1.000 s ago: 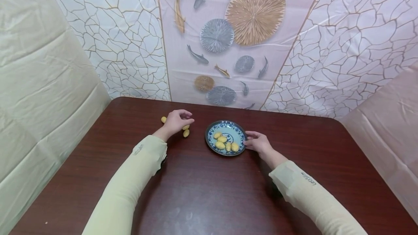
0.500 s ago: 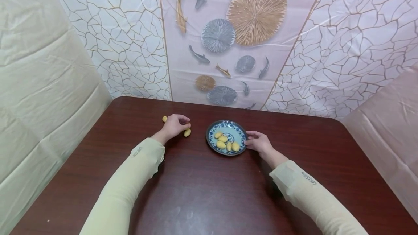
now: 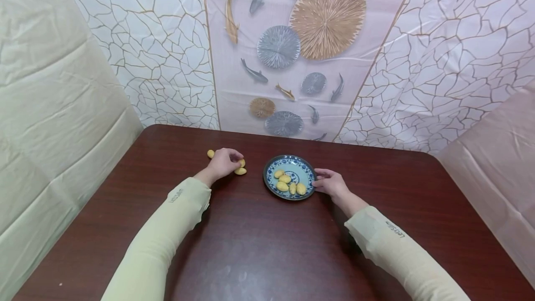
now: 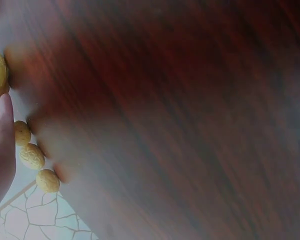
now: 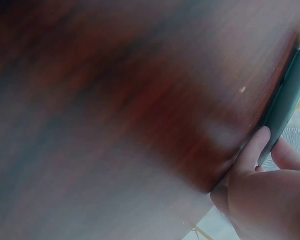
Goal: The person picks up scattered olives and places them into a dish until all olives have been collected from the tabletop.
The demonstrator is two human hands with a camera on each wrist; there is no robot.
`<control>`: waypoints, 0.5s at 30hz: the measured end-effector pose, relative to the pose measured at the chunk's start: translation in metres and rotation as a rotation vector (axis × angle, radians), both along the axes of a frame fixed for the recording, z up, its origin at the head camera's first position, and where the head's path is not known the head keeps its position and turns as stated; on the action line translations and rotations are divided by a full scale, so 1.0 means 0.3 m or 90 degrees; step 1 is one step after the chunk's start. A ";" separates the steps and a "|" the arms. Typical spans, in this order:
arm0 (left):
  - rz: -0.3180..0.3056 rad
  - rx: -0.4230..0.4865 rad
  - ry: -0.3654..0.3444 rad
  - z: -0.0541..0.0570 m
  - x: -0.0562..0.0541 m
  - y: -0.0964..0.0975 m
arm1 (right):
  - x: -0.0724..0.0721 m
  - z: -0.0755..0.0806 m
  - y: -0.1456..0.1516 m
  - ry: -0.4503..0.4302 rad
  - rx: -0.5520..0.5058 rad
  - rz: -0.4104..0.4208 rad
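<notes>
My left hand [image 3: 224, 163] is at the back left of the table, thumb and fingertips pinching a small yellow wrinkled oval [image 3: 241, 163], nut-like or fruit-like. A second yellow oval [image 3: 240, 171] lies against it on the near side; another [image 3: 211, 153] shows behind the hand. In the left wrist view, the fingers [image 4: 6, 117] meet the ovals at the left edge, and three more ovals [image 4: 32, 156] stand in a row beyond the hand. My right hand [image 3: 331, 183] grips the right rim of a blue-and-white patterned plate [image 3: 302, 166], thumb and fingers at its edge. Several yellow ovals [image 3: 282, 186] lie in it.
A dark red-brown wooden table [image 3: 259, 250] carries everything. Patterned cloth [image 3: 175, 59] hangs at its back edge, with pale padded fabric [image 3: 54, 106] on the left and more fabric [image 3: 497, 166] on the right.
My left hand has come down and slightly nearer, closing on a yellow oval. The nearest oval beside it has turned sideways. My right hand and the plate have stayed put.
</notes>
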State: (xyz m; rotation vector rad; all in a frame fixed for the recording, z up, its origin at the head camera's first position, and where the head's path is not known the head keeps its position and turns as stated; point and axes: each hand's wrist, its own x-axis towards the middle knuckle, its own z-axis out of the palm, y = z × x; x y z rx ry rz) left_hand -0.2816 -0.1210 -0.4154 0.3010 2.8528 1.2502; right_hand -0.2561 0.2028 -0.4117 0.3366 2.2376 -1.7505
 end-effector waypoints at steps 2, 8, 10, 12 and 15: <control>0.000 -0.001 -0.003 -0.005 -0.004 0.003 | 0.001 0.001 -0.001 -0.001 0.001 0.001; 0.012 -0.012 -0.025 -0.010 -0.011 0.014 | 0.001 0.005 -0.001 -0.008 0.006 0.001; 0.026 -0.016 -0.028 -0.011 -0.013 0.022 | 0.001 0.006 -0.001 -0.008 0.005 0.001; 0.040 -0.019 -0.027 -0.012 -0.015 0.031 | 0.002 0.006 -0.001 -0.007 0.004 0.003; 0.049 -0.022 -0.027 -0.012 -0.018 0.044 | 0.003 0.007 -0.001 -0.006 0.006 0.006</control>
